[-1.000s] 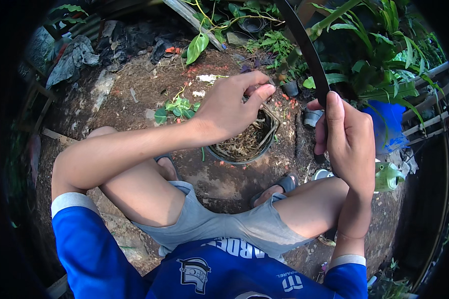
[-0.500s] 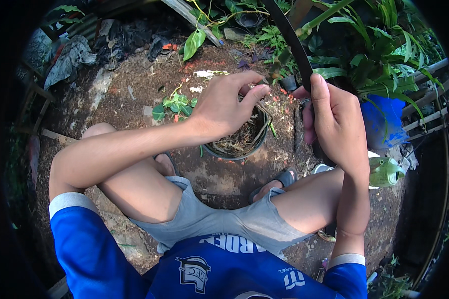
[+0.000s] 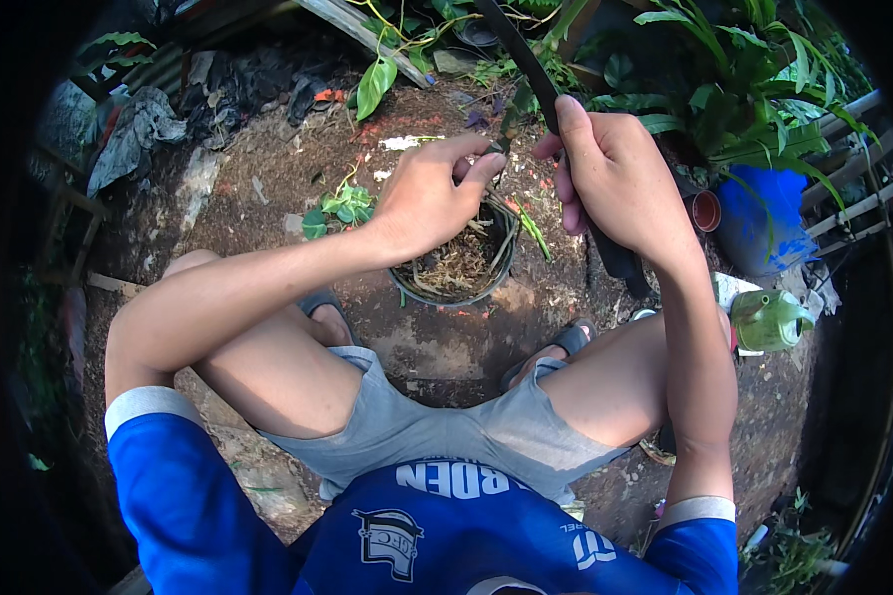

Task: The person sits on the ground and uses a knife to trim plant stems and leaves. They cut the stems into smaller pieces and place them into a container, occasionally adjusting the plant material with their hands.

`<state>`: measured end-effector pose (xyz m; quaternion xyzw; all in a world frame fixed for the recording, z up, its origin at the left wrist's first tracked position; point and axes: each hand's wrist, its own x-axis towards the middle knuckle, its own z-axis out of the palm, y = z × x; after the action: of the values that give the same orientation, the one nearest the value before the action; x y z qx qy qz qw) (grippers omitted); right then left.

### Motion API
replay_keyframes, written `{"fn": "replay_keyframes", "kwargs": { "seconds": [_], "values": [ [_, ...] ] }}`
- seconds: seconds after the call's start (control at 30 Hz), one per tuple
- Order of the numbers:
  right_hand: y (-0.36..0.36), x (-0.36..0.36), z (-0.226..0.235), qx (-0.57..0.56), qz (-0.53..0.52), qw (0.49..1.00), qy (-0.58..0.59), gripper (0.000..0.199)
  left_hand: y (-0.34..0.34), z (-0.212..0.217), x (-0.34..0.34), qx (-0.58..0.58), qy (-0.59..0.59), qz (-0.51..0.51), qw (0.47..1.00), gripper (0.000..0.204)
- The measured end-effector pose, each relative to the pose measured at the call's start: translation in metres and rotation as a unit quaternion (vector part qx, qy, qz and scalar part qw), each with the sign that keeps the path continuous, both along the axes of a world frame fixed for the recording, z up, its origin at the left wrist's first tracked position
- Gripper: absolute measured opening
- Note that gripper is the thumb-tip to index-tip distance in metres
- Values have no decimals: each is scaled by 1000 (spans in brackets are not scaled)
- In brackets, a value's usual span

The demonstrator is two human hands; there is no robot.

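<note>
My right hand (image 3: 620, 183) is wrapped round the handle of a long, dark-bladed machete (image 3: 528, 61). The blade points up and away to the left, its far end cut off by the picture's top edge. Close by on the left, my left hand (image 3: 432, 193) pinches a short, dark green piece of plant stem (image 3: 498, 149) between thumb and forefinger; most of that piece is hidden or too small to make out. Below the left hand stands a dark round plant pot (image 3: 454, 297) with dry, fibrous matter in it. Green stem pieces (image 3: 534, 233) lie at the pot's right.
A leafy cutting (image 3: 347, 205) lies left of the pot. On the right are a small reddish-brown pot (image 3: 706, 210), a blue container (image 3: 764, 223) and a green watering can (image 3: 770, 319). Dense plants (image 3: 754, 109) and a wooden beam (image 3: 362, 35) border the far side.
My right hand has moved left with the machete, bringing the blade nearer my left hand. The left hand has shifted slightly left, still pinching. The reddish-brown pot has come into sight.
</note>
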<state>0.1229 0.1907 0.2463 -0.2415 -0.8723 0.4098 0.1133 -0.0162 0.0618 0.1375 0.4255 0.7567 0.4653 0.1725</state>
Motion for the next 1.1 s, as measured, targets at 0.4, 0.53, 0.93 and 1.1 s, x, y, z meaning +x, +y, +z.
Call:
{"fn": "replay_keyframes", "kwargs": {
  "seconds": [0.4, 0.53, 0.93, 1.1],
  "values": [
    [2, -8, -11, -83, 40, 995, -28, 56, 9, -12, 5, -46, -49, -3, 998, 31],
    [-5, 6, -2, -16, 54, 998, -32, 56, 9, -11, -4, -22, -54, -49, 997, 33],
    [-6, 15, -24, 339, -8, 938, 78, 39, 10, -3, -12, -35, -9, -29, 999, 35],
    [-5, 10, -37, 451, -2, 887, 103, 33, 12, -10, -14, -16, -51, -13, 998, 39]
  ]
}}
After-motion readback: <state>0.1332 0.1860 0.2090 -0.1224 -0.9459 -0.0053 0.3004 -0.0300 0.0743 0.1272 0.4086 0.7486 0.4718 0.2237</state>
